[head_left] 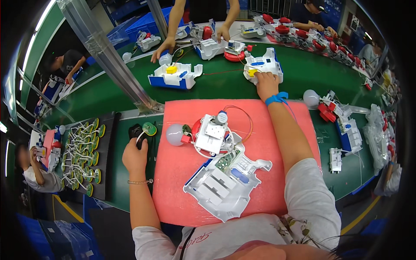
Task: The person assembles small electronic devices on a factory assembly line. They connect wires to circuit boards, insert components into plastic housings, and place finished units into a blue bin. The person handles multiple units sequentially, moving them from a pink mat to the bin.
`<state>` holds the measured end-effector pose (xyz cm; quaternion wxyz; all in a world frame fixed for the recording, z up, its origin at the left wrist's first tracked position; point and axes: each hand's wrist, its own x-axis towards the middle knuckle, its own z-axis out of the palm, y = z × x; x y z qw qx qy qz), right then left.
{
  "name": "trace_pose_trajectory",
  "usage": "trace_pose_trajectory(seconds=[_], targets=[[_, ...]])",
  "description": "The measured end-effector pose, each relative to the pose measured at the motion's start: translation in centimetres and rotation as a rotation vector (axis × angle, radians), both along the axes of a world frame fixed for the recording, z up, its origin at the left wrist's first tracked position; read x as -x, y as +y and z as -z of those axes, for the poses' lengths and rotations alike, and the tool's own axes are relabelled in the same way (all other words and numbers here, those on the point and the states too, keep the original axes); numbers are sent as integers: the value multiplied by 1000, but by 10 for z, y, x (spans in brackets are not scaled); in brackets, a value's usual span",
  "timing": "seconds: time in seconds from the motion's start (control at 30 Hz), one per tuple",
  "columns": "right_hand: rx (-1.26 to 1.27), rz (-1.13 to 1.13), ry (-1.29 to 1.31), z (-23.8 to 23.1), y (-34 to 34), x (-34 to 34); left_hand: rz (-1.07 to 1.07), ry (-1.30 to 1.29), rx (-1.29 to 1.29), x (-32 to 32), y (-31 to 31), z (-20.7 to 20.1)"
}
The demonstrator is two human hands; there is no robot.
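Note:
At the left edge of the pink foam mat, my left hand (135,155) is closed around the white wire of a round green circuit board (149,128). Just beyond that hand is a black object (135,131) whose kind I cannot make out. My right hand (267,85), a blue band at its wrist, reaches far forward and grips the near edge of a white plastic housing half (269,65) with a yellow block. In front of me lies an opened white housing (221,186), wired to a white mechanism (211,134) with a white ball (175,134).
The pink foam mat (173,190) covers the bench. Left of it, a black tray (106,173) carries several wired green boards. At right are another assembly (349,130) and plastic bags (376,138). A green conveyor (208,93) runs beyond, with a co-worker's hands (167,47) over it. A metal post (108,52) stands left.

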<state>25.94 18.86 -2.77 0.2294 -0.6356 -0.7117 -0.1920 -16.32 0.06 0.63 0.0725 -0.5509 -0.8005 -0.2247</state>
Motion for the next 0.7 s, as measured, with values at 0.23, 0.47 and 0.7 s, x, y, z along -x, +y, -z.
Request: trace_pose_trajectory(seconds=[0.23, 0.47, 0.7], targets=[[-126, -192, -6, -9, -26, -11, -24, 65, -138, 11, 5, -1], [-183, -218, -15, -17, -46, -41, 19, -130, -299, 6, -8, -10], [-237, -34, -60, -9, -20, -56, 277, -710, -361, 6, 0, 0]])
